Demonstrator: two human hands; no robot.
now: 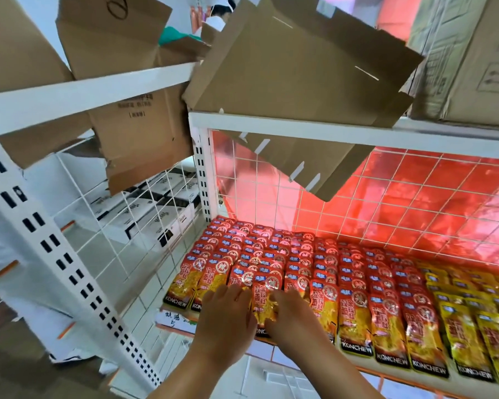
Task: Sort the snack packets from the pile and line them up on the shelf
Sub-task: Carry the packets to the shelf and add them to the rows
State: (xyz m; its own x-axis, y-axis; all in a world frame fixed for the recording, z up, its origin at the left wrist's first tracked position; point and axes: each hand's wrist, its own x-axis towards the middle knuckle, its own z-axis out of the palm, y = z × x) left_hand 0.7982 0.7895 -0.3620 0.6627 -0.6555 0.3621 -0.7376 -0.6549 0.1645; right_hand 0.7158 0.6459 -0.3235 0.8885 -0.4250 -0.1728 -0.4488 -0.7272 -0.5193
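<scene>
Both hands are down at the front of the shelf (386,374). I see the left hand (228,315) lying flat with straight fingers on the front row, and the right hand (296,318) just beside it, fingers bent onto the red packet (264,298) between the two, though I cannot tell whether it actually pinches it. More red packets (355,283) fill the left and middle of the shelf in overlapping rows reaching back to the wire grid (386,214), yellow packets (461,326) sit in rows to their right, and a cardboard sheet (300,67) hangs tilted above.
</scene>
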